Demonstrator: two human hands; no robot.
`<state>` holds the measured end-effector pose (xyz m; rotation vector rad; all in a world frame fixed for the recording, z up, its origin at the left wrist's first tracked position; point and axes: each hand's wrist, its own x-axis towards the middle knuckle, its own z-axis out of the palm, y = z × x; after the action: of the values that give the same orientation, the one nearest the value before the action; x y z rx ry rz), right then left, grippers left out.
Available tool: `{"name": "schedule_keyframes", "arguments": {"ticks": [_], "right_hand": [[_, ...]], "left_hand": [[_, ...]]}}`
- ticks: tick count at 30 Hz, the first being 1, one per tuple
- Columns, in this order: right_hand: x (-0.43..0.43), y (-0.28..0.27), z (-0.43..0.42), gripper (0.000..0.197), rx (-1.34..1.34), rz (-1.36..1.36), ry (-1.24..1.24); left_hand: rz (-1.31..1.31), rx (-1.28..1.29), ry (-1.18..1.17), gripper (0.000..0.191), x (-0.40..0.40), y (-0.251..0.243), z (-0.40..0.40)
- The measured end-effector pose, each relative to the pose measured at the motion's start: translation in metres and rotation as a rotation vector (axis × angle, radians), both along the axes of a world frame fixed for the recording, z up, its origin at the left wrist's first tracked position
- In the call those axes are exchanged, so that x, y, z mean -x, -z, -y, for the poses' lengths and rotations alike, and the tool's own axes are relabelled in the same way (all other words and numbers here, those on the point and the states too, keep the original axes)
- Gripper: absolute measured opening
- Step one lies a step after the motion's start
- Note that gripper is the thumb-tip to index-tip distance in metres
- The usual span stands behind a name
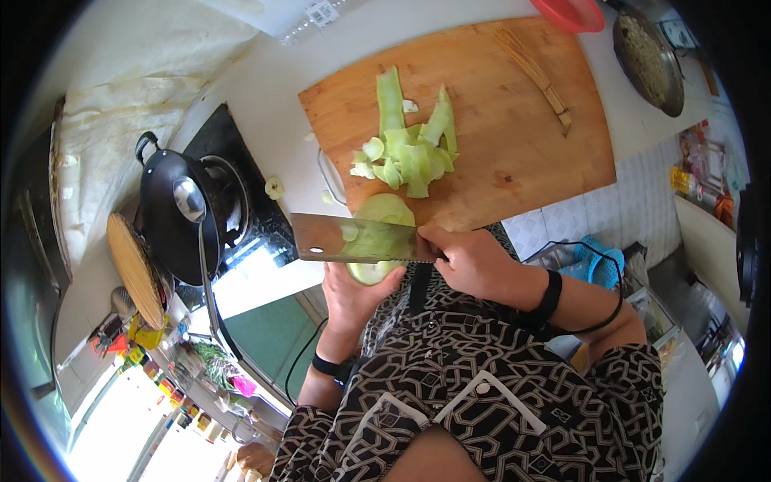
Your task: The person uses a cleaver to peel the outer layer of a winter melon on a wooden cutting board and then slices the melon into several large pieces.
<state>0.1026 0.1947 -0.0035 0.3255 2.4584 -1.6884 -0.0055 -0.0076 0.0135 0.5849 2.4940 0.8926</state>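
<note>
My right hand (473,259) is closed round the handle of a cleaver (361,239), whose broad blade points left and lies over a pale green peeled vegetable (383,211). From below, my left hand (355,298) grips the near end of that vegetable, thumb on one side and fingers on the other. The blade hides the vegetable's middle, and where its edge touches cannot be told. Beyond it, a pile of green peelings (412,153) rests on the wooden cutting board (500,150).
A bundle of thin sticks (536,72) lies on the board's right part. At left, a black wok (174,223) with a ladle (190,199) stands by the gas stove (226,162). A red basin (572,12) and a pan of food (647,63) are at upper right.
</note>
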Motion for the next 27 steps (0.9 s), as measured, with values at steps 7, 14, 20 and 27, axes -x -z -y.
{"name": "schedule_keyframes", "arguments": {"ticks": [7,14,20,27], "right_hand": [[0.005,0.004,0.009,0.031,-0.041,0.04,0.001],[0.013,0.0,0.013,0.02,-0.141,0.064,-0.031],[0.02,0.007,0.016,0.018,-0.151,0.042,0.022],[0.033,0.025,0.022,0.017,-0.207,0.038,0.035]], "left_hand": [[0.002,-0.02,-0.005,0.081,0.0,0.001,-0.002],[0.033,-0.039,-0.018,0.083,0.001,0.004,-0.003],[0.0,-0.025,-0.017,0.085,-0.002,0.006,0.001],[-0.08,-0.076,0.03,0.089,-0.001,0.012,-0.002]]}}
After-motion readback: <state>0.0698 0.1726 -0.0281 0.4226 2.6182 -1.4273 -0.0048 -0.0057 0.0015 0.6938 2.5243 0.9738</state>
